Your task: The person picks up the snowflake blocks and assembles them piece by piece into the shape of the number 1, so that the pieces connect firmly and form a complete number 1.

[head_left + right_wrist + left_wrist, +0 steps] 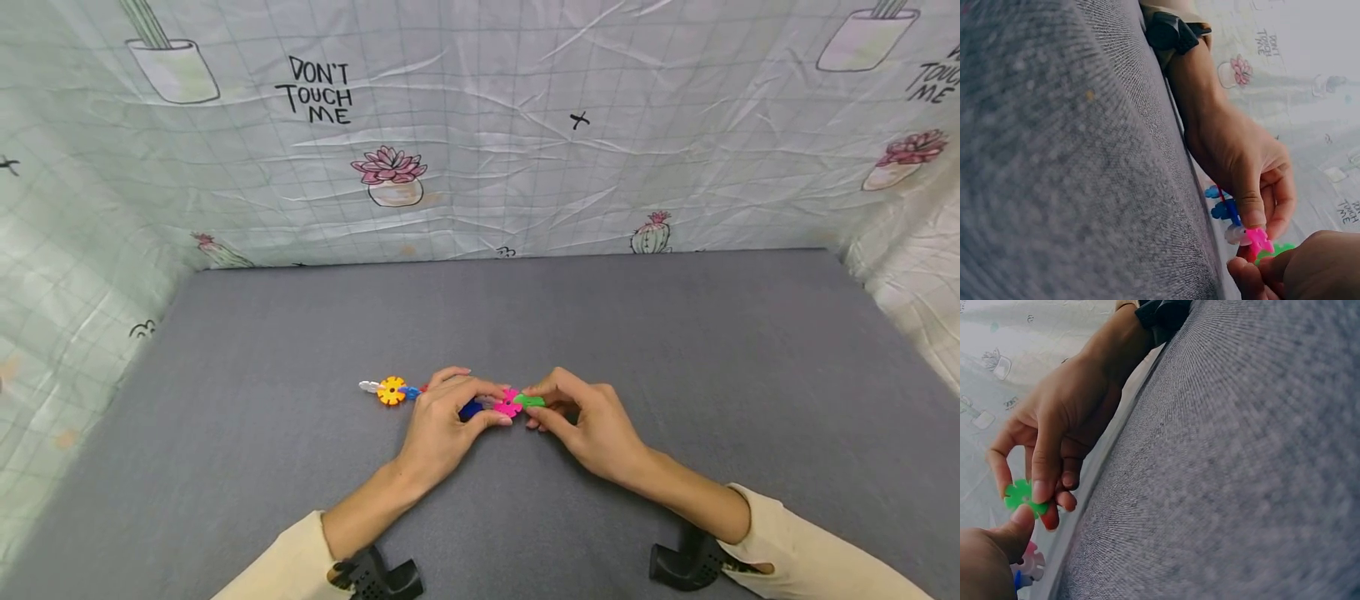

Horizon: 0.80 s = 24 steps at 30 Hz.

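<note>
A chain of notched plastic discs runs left to right over the grey table. Its left end shows a white disc (369, 387) and a yellow disc (391, 391), then blue ones partly hidden behind my left hand (444, 417). That hand pinches the pink disc (507, 403) between thumb and fingers, beside a white disc (1234, 235) and a dark blue disc (470, 409). My right hand (600, 425) pinches a green disc (1025, 499) by thumb and forefinger, its edge meeting the right side of the pink disc.
The grey tabletop (300, 333) reaches back to a pale printed cloth (495, 108) hung behind and along both sides. Dark wrist devices (386, 575) sit by both cuffs, low over the front of the table.
</note>
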Each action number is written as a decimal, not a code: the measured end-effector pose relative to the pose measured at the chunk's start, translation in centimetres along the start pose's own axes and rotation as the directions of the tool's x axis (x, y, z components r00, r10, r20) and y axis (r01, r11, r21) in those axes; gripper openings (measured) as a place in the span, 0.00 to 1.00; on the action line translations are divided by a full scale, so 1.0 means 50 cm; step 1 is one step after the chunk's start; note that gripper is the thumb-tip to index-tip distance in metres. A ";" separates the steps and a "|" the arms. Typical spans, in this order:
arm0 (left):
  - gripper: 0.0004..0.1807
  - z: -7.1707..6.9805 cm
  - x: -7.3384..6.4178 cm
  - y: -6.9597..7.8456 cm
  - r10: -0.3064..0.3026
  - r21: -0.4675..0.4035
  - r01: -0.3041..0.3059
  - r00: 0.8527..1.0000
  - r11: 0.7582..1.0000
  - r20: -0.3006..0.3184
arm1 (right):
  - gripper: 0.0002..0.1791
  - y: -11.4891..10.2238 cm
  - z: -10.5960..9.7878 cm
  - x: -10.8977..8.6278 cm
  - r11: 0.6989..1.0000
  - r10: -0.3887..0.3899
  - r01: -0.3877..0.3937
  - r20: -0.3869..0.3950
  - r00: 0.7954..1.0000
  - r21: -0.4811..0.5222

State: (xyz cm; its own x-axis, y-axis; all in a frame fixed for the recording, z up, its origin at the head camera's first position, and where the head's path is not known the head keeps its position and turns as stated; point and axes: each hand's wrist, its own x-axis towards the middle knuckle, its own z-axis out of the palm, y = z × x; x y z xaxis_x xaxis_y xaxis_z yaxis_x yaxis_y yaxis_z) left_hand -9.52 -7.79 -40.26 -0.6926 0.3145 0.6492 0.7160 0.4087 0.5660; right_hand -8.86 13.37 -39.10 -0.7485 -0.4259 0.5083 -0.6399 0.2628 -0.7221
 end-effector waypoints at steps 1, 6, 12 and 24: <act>0.17 0.000 0.001 0.001 -0.010 -0.001 0.010 1.000 1.000 0.004 | 0.16 -0.001 -0.001 -0.001 1.000 0.024 -0.024 0.001 1.000 -0.006; 0.21 -0.008 0.005 0.007 -0.071 0.003 0.071 0.997 0.998 0.033 | 0.15 -0.008 -0.006 -0.001 0.989 0.146 -0.145 0.021 0.989 -0.033; 0.12 -0.039 0.024 0.013 -0.096 -0.002 0.097 0.992 0.995 0.082 | 0.13 -0.013 -0.008 0.001 0.976 0.218 -0.218 0.026 0.976 0.001; 0.11 -0.152 0.056 -0.001 -0.063 0.256 0.001 0.970 0.967 0.233 | 0.14 -0.013 -0.007 0.003 0.957 0.290 -0.291 0.025 0.957 0.023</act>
State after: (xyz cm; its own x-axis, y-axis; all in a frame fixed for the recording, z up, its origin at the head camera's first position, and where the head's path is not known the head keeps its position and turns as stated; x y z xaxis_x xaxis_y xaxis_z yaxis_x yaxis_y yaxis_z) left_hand -10.82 -13.44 -34.59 -0.7373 0.4793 0.4760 0.6692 0.6145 0.4179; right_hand -8.58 13.44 -38.39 -0.8973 -0.3530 0.2651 -0.3906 0.3554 -0.8492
